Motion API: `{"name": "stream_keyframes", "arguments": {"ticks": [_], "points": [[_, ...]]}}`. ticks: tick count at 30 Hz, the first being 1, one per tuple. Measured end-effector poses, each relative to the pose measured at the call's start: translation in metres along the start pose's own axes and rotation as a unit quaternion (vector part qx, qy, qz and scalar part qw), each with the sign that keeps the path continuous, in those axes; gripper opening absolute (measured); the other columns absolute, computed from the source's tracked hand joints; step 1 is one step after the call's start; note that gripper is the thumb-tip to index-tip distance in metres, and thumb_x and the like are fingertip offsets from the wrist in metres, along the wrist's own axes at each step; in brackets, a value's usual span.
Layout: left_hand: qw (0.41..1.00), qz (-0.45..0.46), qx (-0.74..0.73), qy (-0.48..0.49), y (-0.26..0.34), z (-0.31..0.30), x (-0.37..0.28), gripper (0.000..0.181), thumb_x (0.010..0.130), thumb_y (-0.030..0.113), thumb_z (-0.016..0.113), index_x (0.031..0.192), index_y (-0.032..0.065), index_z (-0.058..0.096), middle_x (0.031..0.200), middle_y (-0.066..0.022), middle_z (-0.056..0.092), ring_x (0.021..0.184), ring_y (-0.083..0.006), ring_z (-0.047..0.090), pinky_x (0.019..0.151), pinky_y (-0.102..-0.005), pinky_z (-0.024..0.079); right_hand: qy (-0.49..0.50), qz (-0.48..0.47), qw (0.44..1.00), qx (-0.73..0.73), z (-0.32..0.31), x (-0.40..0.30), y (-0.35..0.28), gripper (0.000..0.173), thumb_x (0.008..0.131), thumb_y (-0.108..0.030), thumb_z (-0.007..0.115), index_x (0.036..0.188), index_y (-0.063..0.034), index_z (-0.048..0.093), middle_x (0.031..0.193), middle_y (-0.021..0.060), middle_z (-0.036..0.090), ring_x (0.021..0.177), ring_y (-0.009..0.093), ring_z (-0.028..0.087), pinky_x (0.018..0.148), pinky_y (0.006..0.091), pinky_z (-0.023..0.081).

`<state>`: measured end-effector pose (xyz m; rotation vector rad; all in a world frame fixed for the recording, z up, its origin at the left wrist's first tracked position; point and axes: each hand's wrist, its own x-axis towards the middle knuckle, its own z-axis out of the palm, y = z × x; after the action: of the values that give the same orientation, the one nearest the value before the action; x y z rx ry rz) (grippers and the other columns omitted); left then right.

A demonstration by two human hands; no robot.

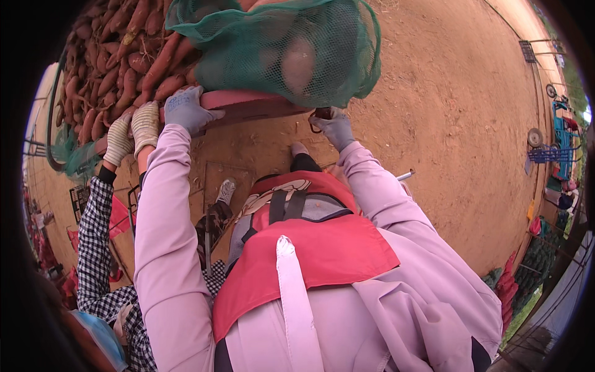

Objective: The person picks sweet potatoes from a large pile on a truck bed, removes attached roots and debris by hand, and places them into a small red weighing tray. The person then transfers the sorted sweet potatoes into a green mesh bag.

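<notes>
My left hand (184, 109), in a grey-blue coated glove, grips the pink edge (251, 100) of a sorting table. Behind that edge lies a thick heap of red-skinned sweet potatoes (125, 74). At the table's right end hangs a green mesh bag (339, 51); large pale tubers (298, 65) show through its netting. My right hand (335, 126), gloved alike, is below the bag's lower edge. Its fingers close around a small dark brown handle or loop (318, 120), whose exact kind I cannot tell. The handle's upper part is hidden beneath the bag.
Close on my left, a co-worker's striped gloves (132, 132) hold the same table edge. Green netting (79, 158) hangs at the table's left corner. Bare brown soil (446, 121) stretches right, towards a blue cart (560, 149). A metal tube end (406, 175) juts out beside my right forearm.
</notes>
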<state>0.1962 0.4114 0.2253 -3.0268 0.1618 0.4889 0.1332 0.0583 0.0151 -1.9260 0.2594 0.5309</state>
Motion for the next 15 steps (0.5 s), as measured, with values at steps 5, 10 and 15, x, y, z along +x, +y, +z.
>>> {"name": "stream_keyframes", "arguments": {"ticks": [5,10,15], "points": [[0.999,-0.03,0.015,-0.007,0.002,-0.001,-0.002,0.065,0.072,0.052,0.079,0.12,0.0117,0.066,0.118,-0.013,0.069,0.112,-0.0304,0.065,0.095,-0.0423,0.05,0.117,-0.076,0.972,-0.191,-0.005,-0.034,-0.017,0.039,0.082,-0.034,0.07,0.11,-0.0057,0.069,0.107,0.0159,0.067,0.101,0.034,0.064,0.088,0.0415,0.05],[0.999,-0.045,-0.005,-0.017,0.007,0.002,0.0,0.061,0.073,0.046,0.081,0.123,0.0141,0.064,0.117,-0.012,0.07,0.108,-0.0309,0.067,0.092,-0.0428,0.052,0.228,-0.492,0.802,-0.249,0.046,-0.099,-0.123,0.051,0.077,-0.016,0.071,0.126,-0.0049,0.06,0.117,0.015,0.062,0.11,0.035,0.058,0.097,0.0453,0.046],[0.998,0.034,0.033,0.043,-0.005,0.015,0.005,0.057,0.074,0.041,0.08,0.121,0.014,0.063,0.114,-0.0106,0.07,0.109,-0.0308,0.066,0.091,-0.0434,0.052,0.202,-0.344,0.796,-0.455,0.08,-0.059,-0.207,0.042,0.079,-0.016,0.066,0.12,-0.0101,0.061,0.105,0.0071,0.059,0.102,0.028,0.058,0.092,0.0397,0.048]]}}
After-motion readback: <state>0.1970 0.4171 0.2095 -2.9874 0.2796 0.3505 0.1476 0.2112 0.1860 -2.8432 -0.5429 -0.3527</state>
